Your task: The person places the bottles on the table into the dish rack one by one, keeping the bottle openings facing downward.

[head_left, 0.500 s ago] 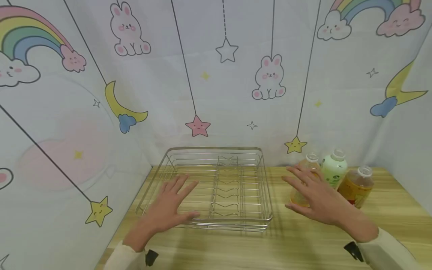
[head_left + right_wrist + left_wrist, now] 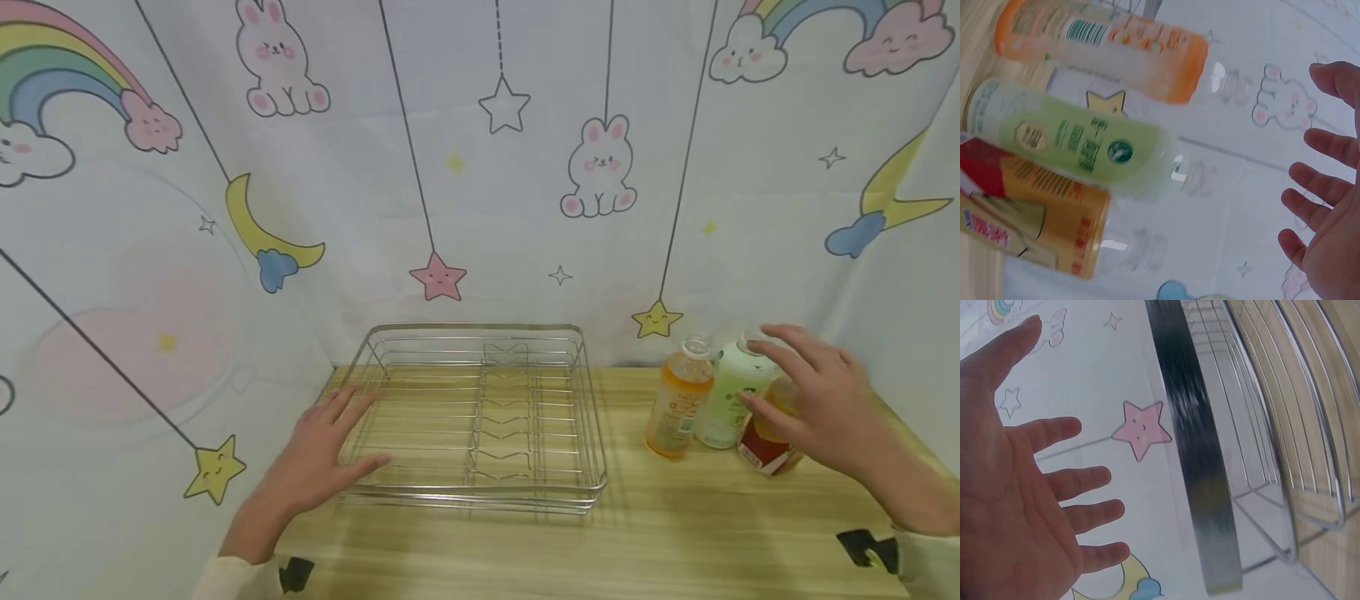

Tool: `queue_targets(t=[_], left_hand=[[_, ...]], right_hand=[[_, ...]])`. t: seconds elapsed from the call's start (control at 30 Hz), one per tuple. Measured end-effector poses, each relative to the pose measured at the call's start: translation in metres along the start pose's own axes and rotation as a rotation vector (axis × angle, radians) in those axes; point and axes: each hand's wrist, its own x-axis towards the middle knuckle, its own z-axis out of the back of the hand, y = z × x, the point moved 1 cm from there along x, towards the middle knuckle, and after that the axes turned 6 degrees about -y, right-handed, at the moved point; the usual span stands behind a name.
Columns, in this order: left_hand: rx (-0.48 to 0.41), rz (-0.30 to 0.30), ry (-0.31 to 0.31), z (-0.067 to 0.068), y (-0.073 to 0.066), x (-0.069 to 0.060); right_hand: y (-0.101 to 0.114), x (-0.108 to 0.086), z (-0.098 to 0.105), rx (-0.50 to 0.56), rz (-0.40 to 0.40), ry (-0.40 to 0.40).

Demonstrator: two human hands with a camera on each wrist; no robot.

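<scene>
In the head view the left hand [image 2: 311, 458] hovers by the left side of a wire rack [image 2: 536, 492], fingers spread and holding nothing. The left wrist view shows that palm [image 2: 1016, 506] apart from the rack's flat metal rim [image 2: 1200, 462]. My right hand [image 2: 832, 408], also empty with fingers apart, is above and to the right of three uncapped bottles: one orange [image 2: 678, 404], one green [image 2: 727, 400], and one with a red and yellow label [image 2: 767, 446], partly hidden behind the hand. In the right wrist view the fingers [image 2: 1325, 181] stand away from the bottle necks.
A wooden table [image 2: 675, 533] carries the rack at centre-left and the bottles at the right. A white cloth [image 2: 525, 200] printed with rabbits, stars and rainbows hangs behind and at both sides.
The left hand has moved left, off the rack's middle toward its left side. The right hand has shifted right and a little up, uncovering the orange bottle.
</scene>
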Motion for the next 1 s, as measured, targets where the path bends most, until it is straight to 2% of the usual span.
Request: queue_targets(t=[0.17,0.23,0.3,0.43,0.57,0.63,0.73,0.9,1.0], left_hand=[[-0.011,0.028,-0.031,0.000,0.017,-0.008],[-0.013,0.043,-0.038,-0.001,0.024,-0.011],[-0.025,0.057,-0.048,-0.003,0.030,-0.015],[-0.055,0.094,-0.053,-0.007,0.042,-0.021],[-0.094,0.164,-0.020,-0.012,0.052,-0.027],[-0.121,0.196,0.000,-0.016,0.056,-0.030],[-0.183,0.227,0.026,-0.022,0.060,-0.033],[-0.296,0.241,0.047,-0.034,0.065,-0.037],[-0.325,0.241,0.045,-0.038,0.066,-0.037]], right_hand=[[-0.023,-0.014,0.008,-0.071,-0.097,-0.042],[-0.031,-0.021,0.011,-0.091,-0.180,-0.019],[-0.037,-0.028,0.014,-0.111,-0.282,0.007],[-0.049,-0.042,0.015,-0.096,-0.552,0.068],[-0.059,-0.059,0.011,-0.014,-0.781,0.086],[-0.064,-0.067,0.009,0.037,-0.861,0.098],[-0.072,-0.081,0.003,0.106,-0.915,0.116],[-0.082,-0.100,-0.010,0.191,-0.928,0.157],[-0.086,-0.109,-0.016,0.238,-0.941,0.184]])
